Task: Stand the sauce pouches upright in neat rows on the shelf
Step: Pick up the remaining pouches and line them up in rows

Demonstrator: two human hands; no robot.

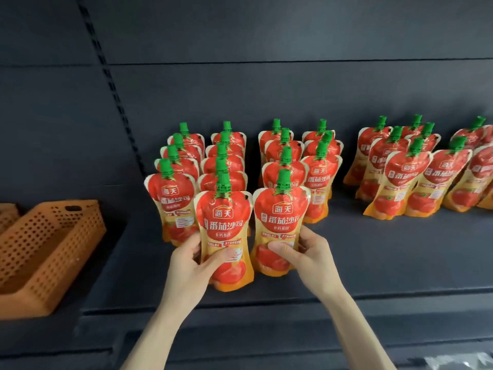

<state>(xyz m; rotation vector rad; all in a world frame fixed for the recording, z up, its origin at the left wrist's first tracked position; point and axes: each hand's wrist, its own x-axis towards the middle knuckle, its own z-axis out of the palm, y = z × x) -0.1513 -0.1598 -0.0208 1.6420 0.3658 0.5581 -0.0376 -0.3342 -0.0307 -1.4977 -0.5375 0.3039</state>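
With my left hand gripping the left pouch and my right hand gripping the right pouch near the shelf front, releasing either while tilted could topple it backward into the standing rows.

Mid-shelf pouches: sixteen, in four files.
Right-end pouches: at least eight, with more cut off at the view's edge.
Orange baskets: two.
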